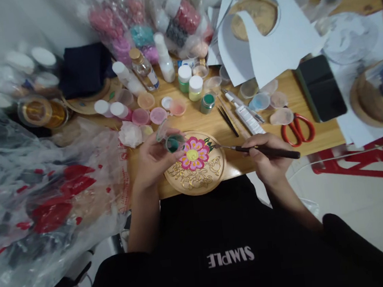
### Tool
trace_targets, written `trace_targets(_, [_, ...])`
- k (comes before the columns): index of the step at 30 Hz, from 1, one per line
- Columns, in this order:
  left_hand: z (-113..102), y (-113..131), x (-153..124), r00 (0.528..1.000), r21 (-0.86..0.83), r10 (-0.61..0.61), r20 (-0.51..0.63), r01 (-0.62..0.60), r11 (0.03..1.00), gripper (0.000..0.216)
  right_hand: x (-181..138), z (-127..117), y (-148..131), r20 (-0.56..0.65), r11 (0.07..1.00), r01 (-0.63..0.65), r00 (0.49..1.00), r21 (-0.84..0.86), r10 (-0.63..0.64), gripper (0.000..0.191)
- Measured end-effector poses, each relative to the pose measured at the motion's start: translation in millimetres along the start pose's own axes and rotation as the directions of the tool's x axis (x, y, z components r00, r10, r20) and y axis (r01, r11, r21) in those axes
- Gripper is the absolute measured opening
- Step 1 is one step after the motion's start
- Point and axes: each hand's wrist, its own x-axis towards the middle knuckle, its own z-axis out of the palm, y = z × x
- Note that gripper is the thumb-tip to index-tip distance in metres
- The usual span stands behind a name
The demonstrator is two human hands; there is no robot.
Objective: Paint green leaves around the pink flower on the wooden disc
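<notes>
My left hand point(155, 158) grips a small clear plastic cup point(175, 143) with dark green stuff in it, its lid flipped up, above the left edge of a round wooden plaque point(212, 184). A pink flower with a yellow centre point(192, 155) is coloured in on the plaque, and gold outlines cover its lower part. My right hand point(270, 156) is closed around a dark-handled palette knife point(264, 150). Its thin metal tip points left, at the green leaves point(208, 144) beside the flower; whether it touches them I cannot tell.
An open green jar point(208, 103), thin black tools point(228, 120), a white tube point(247, 117) and red-handled scissors point(298, 130) lie beyond the plaque. Small cups point(141, 117) stand at back left. A phone point(320, 88) rests at right. Plastic wrapping point(52, 190) covers the left side.
</notes>
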Motion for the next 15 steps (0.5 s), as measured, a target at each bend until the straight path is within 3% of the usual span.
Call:
trace_targets(7, [-1, 21, 21, 0.996, 0.043, -0.058, 0.061, 0.056, 0.998, 0.041, 7, 5, -4, -0.235, 0.960, -0.118, 0.955, 0.252, 0.179, 0.016])
trace_targets(10, [1, 27, 43, 0.981, 0.028, -0.070, 0.179, 0.066, 0.997, 0.041, 9, 7, -6, -0.278, 0.936, -0.149, 0.930, 0.318, 0.242, 0.017])
trace_targets(15, [10, 22, 73, 0.915, -0.034, -0.103, 0.391, 0.126, 0.991, 0.037, 2, 10, -4, -0.313, 0.941, -0.150, 0.917, 0.302, 0.247, 0.020])
